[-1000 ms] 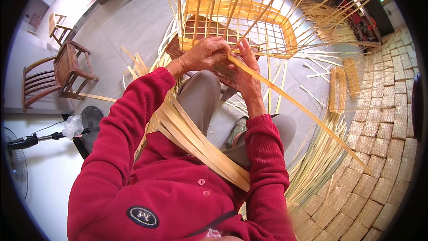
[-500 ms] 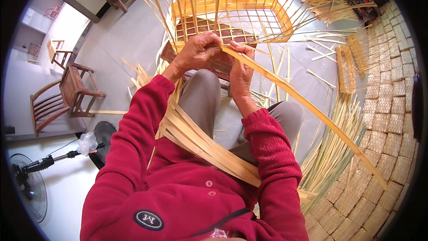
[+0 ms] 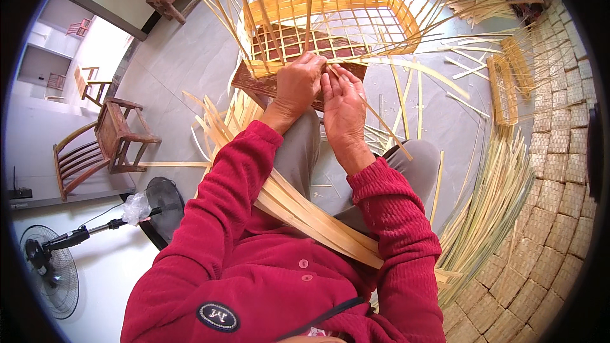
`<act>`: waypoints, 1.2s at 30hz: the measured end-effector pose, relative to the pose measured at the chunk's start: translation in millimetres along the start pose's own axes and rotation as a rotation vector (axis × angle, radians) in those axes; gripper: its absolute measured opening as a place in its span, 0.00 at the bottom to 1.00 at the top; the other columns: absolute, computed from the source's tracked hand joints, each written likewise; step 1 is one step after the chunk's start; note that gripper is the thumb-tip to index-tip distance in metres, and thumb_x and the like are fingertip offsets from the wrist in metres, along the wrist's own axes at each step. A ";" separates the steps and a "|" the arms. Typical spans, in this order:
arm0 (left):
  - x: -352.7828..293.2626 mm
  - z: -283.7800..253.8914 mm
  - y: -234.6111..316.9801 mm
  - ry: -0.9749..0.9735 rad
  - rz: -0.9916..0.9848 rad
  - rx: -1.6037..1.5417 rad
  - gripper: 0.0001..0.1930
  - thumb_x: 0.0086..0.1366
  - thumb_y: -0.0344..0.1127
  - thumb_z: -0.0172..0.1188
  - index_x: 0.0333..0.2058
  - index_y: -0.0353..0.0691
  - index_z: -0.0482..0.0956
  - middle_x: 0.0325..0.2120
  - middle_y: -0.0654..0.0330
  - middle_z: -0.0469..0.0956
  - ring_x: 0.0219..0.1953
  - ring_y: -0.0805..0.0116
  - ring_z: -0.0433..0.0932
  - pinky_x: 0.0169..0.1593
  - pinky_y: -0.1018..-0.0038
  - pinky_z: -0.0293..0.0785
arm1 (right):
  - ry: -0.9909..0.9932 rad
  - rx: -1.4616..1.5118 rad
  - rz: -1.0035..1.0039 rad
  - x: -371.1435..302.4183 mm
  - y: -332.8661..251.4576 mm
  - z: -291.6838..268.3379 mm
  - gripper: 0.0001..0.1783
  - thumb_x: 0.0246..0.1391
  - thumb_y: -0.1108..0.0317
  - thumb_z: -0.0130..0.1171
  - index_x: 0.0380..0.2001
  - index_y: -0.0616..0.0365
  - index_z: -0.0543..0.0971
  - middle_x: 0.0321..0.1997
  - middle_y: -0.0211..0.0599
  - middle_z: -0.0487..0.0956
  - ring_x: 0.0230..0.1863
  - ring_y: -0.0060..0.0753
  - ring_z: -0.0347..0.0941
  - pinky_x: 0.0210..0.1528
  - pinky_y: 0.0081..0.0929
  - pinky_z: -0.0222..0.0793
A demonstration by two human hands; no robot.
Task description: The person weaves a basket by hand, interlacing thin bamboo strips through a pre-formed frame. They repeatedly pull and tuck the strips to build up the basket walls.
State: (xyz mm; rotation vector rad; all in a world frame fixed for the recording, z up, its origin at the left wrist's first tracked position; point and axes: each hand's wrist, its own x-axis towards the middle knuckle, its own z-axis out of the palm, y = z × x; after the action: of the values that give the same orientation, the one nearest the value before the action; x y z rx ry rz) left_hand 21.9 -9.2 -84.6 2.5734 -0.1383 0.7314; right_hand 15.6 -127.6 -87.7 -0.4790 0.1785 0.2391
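A partly woven bamboo basket lies beyond my knees, its base an open lattice and many long uprights fanning outward. The near edge rests on a reddish-brown wooden stool. My left hand is closed at that near edge, its fingertips gripping a bamboo strip that runs out to the right. Close beside it, my right hand has its palm turned up, thumb and fingers pinched at the same strip. The fingers hide where the strip meets the weave. A narrower sliver slants down behind my right hand.
Wide flat strips lie across my lap. To the right are a bundle of thin splints, small woven frames and stacked woven blocks. Wooden chairs and a fan stand left. Loose strips litter the floor.
The long strip that arched down to the lower right no longer does; a strip now points right from the basket's edge. My right hand has turned palm up, and both hands sit slightly lower.
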 end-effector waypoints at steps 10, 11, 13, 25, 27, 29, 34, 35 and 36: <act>-9.2 -4.1 -22.2 -0.077 0.052 0.061 0.19 0.64 0.33 0.60 0.54 0.40 0.78 0.41 0.50 0.83 0.39 0.50 0.84 0.39 0.59 0.82 | -0.320 -0.620 -0.171 -9.7 3.8 -7.4 0.13 0.65 0.74 0.60 0.51 0.63 0.74 0.47 0.31 0.79 0.51 0.23 0.77 0.55 0.21 0.75; -6.9 -10.0 -21.2 -0.100 0.022 0.039 0.20 0.65 0.34 0.60 0.56 0.40 0.76 0.42 0.48 0.83 0.39 0.47 0.83 0.40 0.57 0.81 | -0.301 -0.690 -0.172 -12.9 -0.7 -7.0 0.13 0.66 0.73 0.60 0.51 0.62 0.75 0.49 0.31 0.80 0.51 0.22 0.77 0.54 0.21 0.75; -5.0 -22.6 -24.2 -0.135 -0.012 0.015 0.22 0.67 0.34 0.61 0.59 0.41 0.73 0.40 0.45 0.83 0.38 0.44 0.83 0.40 0.55 0.80 | -0.175 -0.550 -0.001 -12.2 -4.5 -11.4 0.11 0.67 0.69 0.59 0.50 0.61 0.77 0.49 0.36 0.81 0.49 0.28 0.80 0.49 0.25 0.79; -54.1 -69.2 -33.8 -0.062 0.084 -0.104 0.24 0.64 0.24 0.61 0.60 0.37 0.73 0.51 0.46 0.80 0.50 0.49 0.82 0.49 0.62 0.81 | 0.040 -0.347 0.157 -2.0 -42.6 -47.3 0.14 0.64 0.68 0.60 0.48 0.54 0.68 0.43 0.39 0.79 0.41 0.38 0.80 0.43 0.38 0.80; -71.5 -78.2 -18.7 0.116 0.038 -0.204 0.20 0.62 0.23 0.63 0.54 0.37 0.75 0.45 0.50 0.80 0.45 0.53 0.83 0.44 0.65 0.83 | 0.070 -0.246 0.186 -0.7 -46.4 -50.2 0.18 0.57 0.78 0.55 0.49 0.53 0.68 0.44 0.40 0.79 0.45 0.43 0.80 0.50 0.45 0.78; -79.7 -80.4 -9.4 0.110 0.067 -0.245 0.18 0.61 0.23 0.64 0.50 0.37 0.76 0.43 0.53 0.81 0.43 0.55 0.84 0.41 0.67 0.84 | 0.110 -0.224 0.182 -0.7 -50.0 -51.7 0.19 0.54 0.80 0.51 0.50 0.55 0.67 0.44 0.42 0.79 0.46 0.46 0.79 0.52 0.47 0.77; -41.8 -46.0 17.2 0.003 0.353 -0.070 0.15 0.61 0.27 0.63 0.47 0.38 0.79 0.45 0.55 0.80 0.43 0.58 0.84 0.40 0.68 0.84 | 0.165 -0.211 0.092 10.8 -57.3 -71.5 0.22 0.50 0.82 0.45 0.50 0.57 0.67 0.45 0.50 0.78 0.48 0.52 0.78 0.55 0.52 0.76; -32.0 -36.8 14.5 -0.014 0.389 -0.031 0.14 0.62 0.27 0.61 0.47 0.38 0.79 0.44 0.55 0.80 0.42 0.58 0.84 0.39 0.68 0.84 | 0.195 -0.198 0.092 13.6 -59.0 -74.7 0.22 0.51 0.82 0.44 0.50 0.57 0.67 0.45 0.52 0.78 0.48 0.53 0.78 0.54 0.52 0.78; -26.0 -27.6 9.2 -0.037 0.423 0.016 0.14 0.62 0.28 0.60 0.47 0.39 0.79 0.43 0.56 0.79 0.41 0.58 0.84 0.39 0.69 0.84 | 0.231 -0.168 0.093 14.3 -57.3 -73.9 0.21 0.53 0.83 0.44 0.50 0.56 0.67 0.46 0.52 0.78 0.48 0.54 0.78 0.55 0.51 0.78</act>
State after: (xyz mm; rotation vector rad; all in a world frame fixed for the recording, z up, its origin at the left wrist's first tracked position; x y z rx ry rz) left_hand -15.4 -5.5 -73.6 2.6009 -0.7077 0.8314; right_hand 36.3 -209.3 -130.6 -0.6658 0.4094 0.2912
